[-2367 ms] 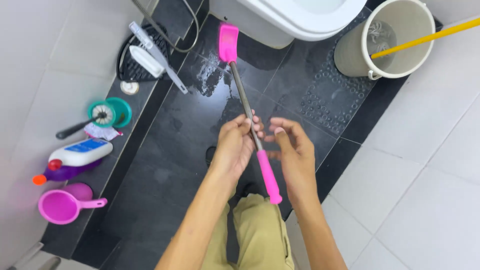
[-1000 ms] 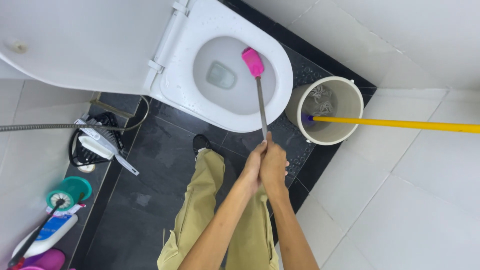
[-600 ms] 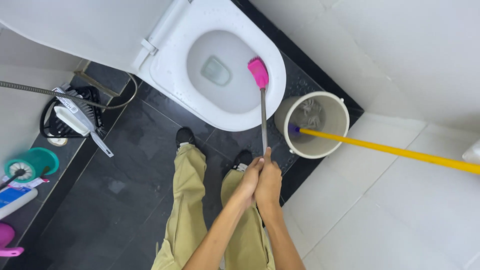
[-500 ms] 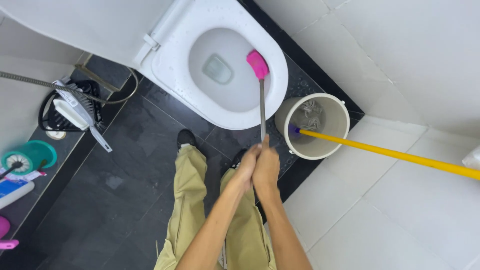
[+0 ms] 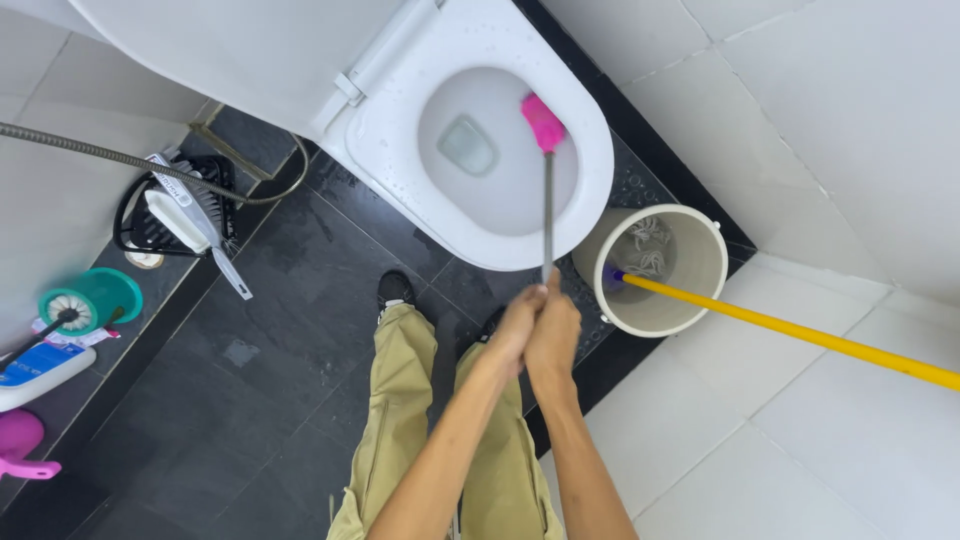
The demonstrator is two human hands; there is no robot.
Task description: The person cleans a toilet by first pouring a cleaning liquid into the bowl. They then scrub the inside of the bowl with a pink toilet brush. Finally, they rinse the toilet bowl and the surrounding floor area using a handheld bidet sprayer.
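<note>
Two bare hands meet on one long tool. The left hand (image 5: 515, 328) and the right hand (image 5: 556, 335) are pressed side by side, each grip clamped around the near end of a single toilet brush (image 5: 547, 190); the handle end itself is hidden inside the fists. The brush has one thin metal shaft running straight away from the hands and one pink head (image 5: 542, 122), which sits inside the bowl of the one white toilet (image 5: 590, 170), against the bowl's right inner wall, just beside the drain opening. The toilet's seat lid (image 5: 230, 60) is raised.

Just right of the toilet stands one round cream bucket (image 5: 705, 290) on the dark floor tiles (image 5: 290, 310). One mop with a yellow handle (image 5: 800, 335) rests in it, its pale strings lying in the bottom, the handle slanting out to the right edge of the view over the white tiles.

Below the hands are two legs in khaki trousers (image 5: 400, 420), with two dark shoes (image 5: 394, 291) planted near the foot of the toilet.

Along the left wall, well apart from the hands: one flexible metal hose (image 5: 130, 160), one white scrub brush (image 5: 185, 222) lying on a black wire rack, one second toilet brush with a dark handle standing in a teal holder (image 5: 95, 298), one white bottle with a blue label (image 5: 35, 370), and one pink scoop (image 5: 20, 445) at the picture's edge.
</note>
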